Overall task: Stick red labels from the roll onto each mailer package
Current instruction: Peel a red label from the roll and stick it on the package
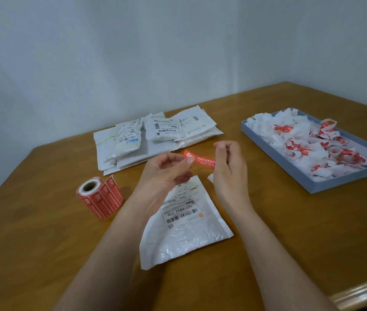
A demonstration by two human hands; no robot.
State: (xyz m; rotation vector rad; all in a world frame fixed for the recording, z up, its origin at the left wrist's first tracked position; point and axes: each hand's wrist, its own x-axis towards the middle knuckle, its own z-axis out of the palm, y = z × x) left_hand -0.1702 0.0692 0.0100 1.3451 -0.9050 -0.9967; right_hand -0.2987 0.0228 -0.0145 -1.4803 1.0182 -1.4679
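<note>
- The left hand (pixel 167 169) and right hand (pixel 229 162) hold one red label (pixel 202 160) stretched between them, above the far end of the near mailer (pixel 184 223). Each grip is clamped on an end of the label: the left thumb and fingers pinch its left end, the right fingers curl round its right end.
- Holding it taut by both ends probably keeps the sticky strip from curling onto itself and lets it be lined up before it goes down.
- The near mailer lies flat on the counter (pixel 43 243) right in front of the person, shipping label up, seemingly placed as the target just beneath the hands.
- A white scrap (pixel 210 177) shows just below the right hand; whether it is backing paper held by that hand I cannot tell.
- The roll (pixel 99 196) of red labels lies on its side at 9 o'clock from the near mailer, within easy reach of the left hand.
- A pile of mailers (pixel 155 135) waits at 12 o'clock, against the wall side of the counter.
- A blue tray (pixel 290 167) at 2 o'clock holds crumpled white and red scraps, likely the spent backings.
</note>
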